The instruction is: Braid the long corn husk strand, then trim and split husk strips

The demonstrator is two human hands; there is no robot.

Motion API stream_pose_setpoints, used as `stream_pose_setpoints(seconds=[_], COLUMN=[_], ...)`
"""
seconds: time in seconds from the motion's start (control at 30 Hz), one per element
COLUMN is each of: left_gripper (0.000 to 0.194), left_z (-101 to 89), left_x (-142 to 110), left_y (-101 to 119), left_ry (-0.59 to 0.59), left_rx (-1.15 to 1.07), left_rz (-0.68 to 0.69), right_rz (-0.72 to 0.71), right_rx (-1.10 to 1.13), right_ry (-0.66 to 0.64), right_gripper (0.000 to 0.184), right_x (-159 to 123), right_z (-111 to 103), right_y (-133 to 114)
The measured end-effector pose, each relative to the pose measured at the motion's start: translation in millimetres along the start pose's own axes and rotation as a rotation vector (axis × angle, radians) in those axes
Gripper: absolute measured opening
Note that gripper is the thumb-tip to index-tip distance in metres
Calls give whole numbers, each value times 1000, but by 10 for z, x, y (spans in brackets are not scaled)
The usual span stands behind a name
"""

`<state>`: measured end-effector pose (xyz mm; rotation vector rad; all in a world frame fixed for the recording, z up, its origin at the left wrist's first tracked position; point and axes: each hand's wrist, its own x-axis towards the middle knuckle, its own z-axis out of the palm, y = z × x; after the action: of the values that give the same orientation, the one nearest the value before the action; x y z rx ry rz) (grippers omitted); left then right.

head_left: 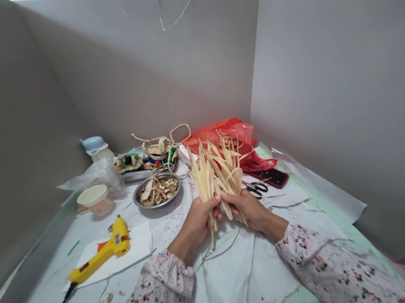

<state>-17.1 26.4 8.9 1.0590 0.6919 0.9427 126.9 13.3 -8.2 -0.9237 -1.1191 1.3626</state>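
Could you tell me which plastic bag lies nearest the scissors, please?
The red plastic bag, just behind them; the clear bag lies farther off.

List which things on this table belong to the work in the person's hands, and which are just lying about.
Belonging to the work, it seems:
the left hand and right hand, both gripping dried plant strips; the metal bowl of similar scraps; the scissors; the yellow hot glue gun.

Just lying about:
the red plastic bag; the phone; the blue-lidded bottle.
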Motion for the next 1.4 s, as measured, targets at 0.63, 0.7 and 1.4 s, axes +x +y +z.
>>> stream_pose_setpoints(seconds=[0.63,0.7,1.4], left_gripper=[34,36,35], left_z=[-24,-6,5], left_x=[37,38,4], left_y=[-18,-5,26], left_ry=[-15,22,60], left_rx=[5,14,57], left_rz=[36,47,-10], right_rz=[-28,-33,-75], right_rx=[-19,-50,-46], right_ry=[-9,13,9], right_gripper=[31,31,35], right_x=[15,21,38], right_z=[-7,-8,-37], right_y=[25,23,94])
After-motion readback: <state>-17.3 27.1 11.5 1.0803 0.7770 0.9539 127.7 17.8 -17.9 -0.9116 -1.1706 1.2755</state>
